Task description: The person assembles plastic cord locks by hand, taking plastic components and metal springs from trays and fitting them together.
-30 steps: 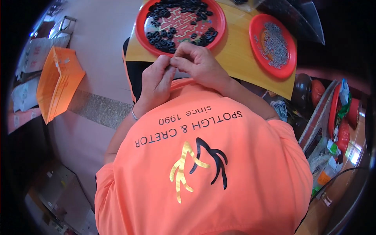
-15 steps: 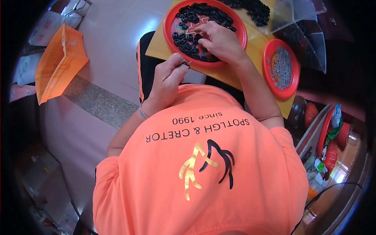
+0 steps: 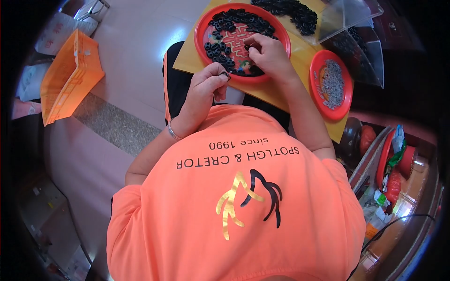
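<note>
L hand (image 3: 206,89) at rim, R hand (image 3: 269,54) over lg red tray (image 3: 200,44) — both pinching

Your L thumb + fingers are drawn tight on a small dark pc (image 3: 225,75), held by the tray's near-L edge; can't tell if your knuckles touch the rim. Your R thumb + fingertip pinch a black pc (image 3: 247,47) above the tray, R of its printed middle. Loose black pcs (image 3: 218,49) crowd the tray's L, back and near sides — the printed centre's where you've room.

Edges: lg tray sits close to the L and near edges of the yellow table (image 3: 187,61). Small red tray (image 3: 313,77) w/ silver pins (image 3: 332,84) is to your R; a strip of tabletop shows betw. the two trays, your R forearm crossing its near part. Black pile (image 3: 300,16) lies behind the lg tray, near see-through bins (image 3: 344,23) at back R, so it's tighter there. On your L, past the table edge, pale floor (image 3: 136,37) runs to an orange crate (image 3: 70,79), well apart from your L arm.
</note>
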A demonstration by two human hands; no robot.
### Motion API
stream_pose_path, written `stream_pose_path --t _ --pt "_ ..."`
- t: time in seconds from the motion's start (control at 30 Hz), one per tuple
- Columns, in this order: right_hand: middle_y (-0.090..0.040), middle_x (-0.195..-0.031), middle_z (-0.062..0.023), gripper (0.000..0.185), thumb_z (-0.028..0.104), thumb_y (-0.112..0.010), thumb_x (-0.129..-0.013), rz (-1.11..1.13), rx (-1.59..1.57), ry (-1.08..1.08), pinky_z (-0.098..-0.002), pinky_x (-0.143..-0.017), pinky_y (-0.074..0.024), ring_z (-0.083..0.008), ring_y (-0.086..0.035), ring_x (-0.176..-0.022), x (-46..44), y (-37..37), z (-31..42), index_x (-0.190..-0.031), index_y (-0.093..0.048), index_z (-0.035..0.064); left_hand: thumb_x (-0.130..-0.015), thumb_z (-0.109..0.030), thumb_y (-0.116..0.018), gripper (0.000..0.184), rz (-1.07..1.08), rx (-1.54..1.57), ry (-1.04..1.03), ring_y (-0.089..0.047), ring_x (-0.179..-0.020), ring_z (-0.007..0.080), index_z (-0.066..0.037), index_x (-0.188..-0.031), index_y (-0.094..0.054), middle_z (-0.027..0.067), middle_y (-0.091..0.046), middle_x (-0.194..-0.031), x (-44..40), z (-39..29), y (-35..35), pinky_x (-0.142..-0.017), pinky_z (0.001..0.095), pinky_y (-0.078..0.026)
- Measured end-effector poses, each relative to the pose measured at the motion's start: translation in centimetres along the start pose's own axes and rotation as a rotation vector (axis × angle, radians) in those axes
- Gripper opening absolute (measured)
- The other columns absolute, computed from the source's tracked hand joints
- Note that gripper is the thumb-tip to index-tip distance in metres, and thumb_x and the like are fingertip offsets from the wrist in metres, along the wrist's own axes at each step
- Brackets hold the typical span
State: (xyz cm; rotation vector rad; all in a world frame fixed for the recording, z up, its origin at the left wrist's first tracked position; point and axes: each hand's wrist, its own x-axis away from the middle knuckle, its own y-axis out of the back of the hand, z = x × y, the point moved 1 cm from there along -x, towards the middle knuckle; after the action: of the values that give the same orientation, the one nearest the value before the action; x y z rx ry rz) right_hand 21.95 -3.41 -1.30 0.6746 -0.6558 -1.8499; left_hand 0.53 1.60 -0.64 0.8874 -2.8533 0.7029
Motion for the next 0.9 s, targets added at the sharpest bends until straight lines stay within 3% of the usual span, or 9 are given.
stream_pose_path --t 0.07,0.1,0.3,0.4,0.5,0.7,0.9 --pt "-0.067 -0.088 -0.0073 0.022 0.007 -0.059 -0.082 0.07 -0.501 -0.24 -0.0304 -0.067 -0.0526 -0.0147 -0.064 -0.076 0.9 0.9 0.7 -0.104 -0.064 0.0027 -0.087 -0.018 -0.049 0.012 0.035 -0.012 -0.036 -0.046 -0.061 0.0096 -0.007 -0.083 -0.05 0.0009 -0.05 -0.068 -0.3 0.0 -0.3 -0.058 0.0214 -0.036" --pt "-0.065 -0.091 -0.0005 0.022 0.006 -0.062 -0.085 0.08 -0.716 -0.233 -0.0219 -0.066 -0.0515 -0.0058 -0.06 -0.076 1.4 1.5 1.0 -0.107 -0.064 0.0039 -0.087 -0.019 -0.05 0.013 0.054 -0.018 -0.051 -0.047 -0.062 0.0097 -0.007 -0.084 -0.05 0.0012 -0.051 -0.069 -0.3 0.0 -0.5 -0.058 0.0213 -0.036" --pt "-0.065 -0.097 -0.0035 0.024 0.001 -0.06 -0.085 0.136 -1.18 -0.259 -0.0203 -0.069 -0.0534 -0.0084 -0.061 -0.077 3.7 3.5 3.1 -0.109 -0.063 0.0036 -0.089 -0.023 -0.05 0.017 0.117 -0.057 -0.133 -0.052 -0.066 0.0111 -0.006 -0.085 -0.05 0.0042 -0.055 -0.073 -0.7 -1.4 -2.5 -0.059 0.0213 -0.037" --pt "-0.061 -0.09 -0.0056 0.03 -0.001 -0.055 -0.086 0.172 -1.355 -0.287 -0.0206 -0.07 -0.0519 -0.0115 -0.062 -0.076 4.5 3.7 4.0 -0.117 -0.058 -0.0015 -0.089 -0.023 -0.051 0.018 0.126 -0.021 -0.126 -0.052 -0.066 0.0118 -0.006 -0.085 -0.05 0.0055 -0.056 -0.073 -0.6 -1.8 -3.1 -0.06 0.0217 -0.038" --pt "-0.062 -0.09 -0.0072 0.03 0.0 -0.054 -0.087 0.284 -1.483 -0.258 -0.0213 -0.069 -0.0522 -0.012 -0.063 -0.077 4.8 3.1 3.0 -0.117 -0.056 -0.0023 -0.089 -0.023 -0.051 0.018 0.13 -0.008 -0.129 -0.053 -0.067 0.0126 -0.005 -0.085 -0.05 0.0063 -0.057 -0.074 -0.5 -1.8 -3.1 -0.06 0.022 -0.038" --pt "-0.065 -0.09 -0.0056 0.014 0.004 -0.06 -0.085 0.036 -1.281 -0.321 -0.0222 -0.067 -0.0511 -0.0109 -0.061 -0.075 4.8 2.5 4.2 -0.099 -0.063 0.0019 -0.089 -0.022 -0.051 0.018 0.118 0.048 -0.096 -0.053 -0.067 0.0131 -0.005 -0.085 -0.051 0.0068 -0.057 -0.074 -0.4 -1.0 -2.6 -0.06 0.0223 -0.038" --pt "-0.064 -0.088 -0.0047 0.01 0.003 -0.064 -0.084 -0.008 -1.233 -0.251 -0.0238 -0.072 -0.0506 -0.0106 -0.061 -0.079 4.6 -0.5 4.5 -0.094 -0.063 0.0017 -0.09 -0.021 -0.049 0.017 0.156 0.056 -0.14 -0.055 -0.07 0.0132 -0.005 -0.089 -0.051 0.0079 -0.059 -0.077 -0.5 -0.9 -2.7 -0.063 0.0223 -0.04"
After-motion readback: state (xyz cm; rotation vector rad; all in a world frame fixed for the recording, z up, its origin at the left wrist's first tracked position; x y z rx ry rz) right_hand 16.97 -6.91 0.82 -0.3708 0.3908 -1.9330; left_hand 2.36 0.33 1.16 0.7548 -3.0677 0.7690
